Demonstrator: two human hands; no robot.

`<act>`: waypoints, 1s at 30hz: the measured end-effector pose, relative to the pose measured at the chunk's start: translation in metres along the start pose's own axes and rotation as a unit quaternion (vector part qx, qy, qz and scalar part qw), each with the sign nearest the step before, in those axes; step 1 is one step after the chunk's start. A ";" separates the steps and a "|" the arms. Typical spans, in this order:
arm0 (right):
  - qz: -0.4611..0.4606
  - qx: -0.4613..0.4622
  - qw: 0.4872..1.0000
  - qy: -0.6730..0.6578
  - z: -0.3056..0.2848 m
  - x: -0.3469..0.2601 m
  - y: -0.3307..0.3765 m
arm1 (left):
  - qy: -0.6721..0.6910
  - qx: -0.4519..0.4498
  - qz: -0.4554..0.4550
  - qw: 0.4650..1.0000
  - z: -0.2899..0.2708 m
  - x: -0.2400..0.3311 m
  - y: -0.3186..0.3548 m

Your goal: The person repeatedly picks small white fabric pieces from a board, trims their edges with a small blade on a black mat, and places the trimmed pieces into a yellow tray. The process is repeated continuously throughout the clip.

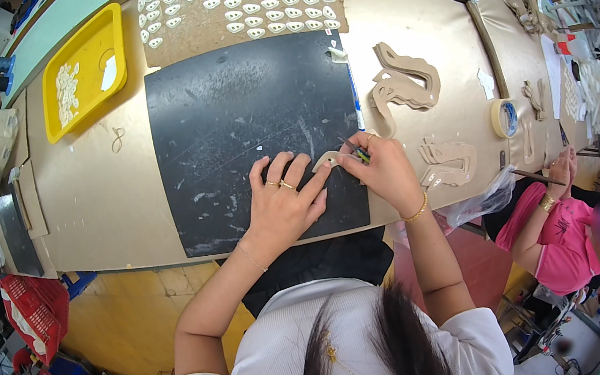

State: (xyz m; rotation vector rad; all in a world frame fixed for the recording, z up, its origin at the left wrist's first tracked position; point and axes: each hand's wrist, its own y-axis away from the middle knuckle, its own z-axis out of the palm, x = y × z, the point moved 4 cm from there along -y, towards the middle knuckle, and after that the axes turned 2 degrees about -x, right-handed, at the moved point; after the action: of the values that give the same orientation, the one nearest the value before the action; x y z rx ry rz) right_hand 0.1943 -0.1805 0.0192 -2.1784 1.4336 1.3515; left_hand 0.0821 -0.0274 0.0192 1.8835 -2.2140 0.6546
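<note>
Both hands meet at the black mat's (244, 118) near edge: left hand (283, 201) spread flat, fingertips pinning a small white piece (328, 158); right hand (383, 168) pinching a thin green-tipped tool (356, 150) against it, yellow tray (88, 68) far-left on the counter (97, 193)

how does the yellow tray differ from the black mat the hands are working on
The yellow tray has raised walls and holds a heap of small white pieces; the black mat is flat, scuffed and larger. The tray lies untouched at the far left; the left hand and right hand rest on the mat's near edge. Both lie on the tan tabletop.
</note>
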 end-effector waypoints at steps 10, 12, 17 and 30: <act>0.002 -0.039 0.990 0.133 -0.005 -0.011 -0.012 | -0.005 -0.013 -0.004 1.000 0.000 0.002 0.007; 0.013 -0.048 0.992 0.117 -0.003 -0.010 -0.013 | -0.006 -0.014 -0.011 1.000 0.000 0.004 0.009; -0.005 -0.048 0.980 0.191 -0.004 -0.020 -0.012 | -0.050 0.011 -0.022 0.998 0.002 0.012 0.005; -0.029 -0.017 0.978 0.205 -0.007 -0.022 -0.010 | -0.056 0.031 -0.027 0.998 0.006 0.017 0.000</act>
State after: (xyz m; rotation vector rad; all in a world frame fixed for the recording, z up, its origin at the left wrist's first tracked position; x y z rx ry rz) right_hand 0.2037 -0.1660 0.0370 -2.6109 1.4645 0.9462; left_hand 0.0792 -0.0452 0.0207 2.0508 -2.2246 0.6294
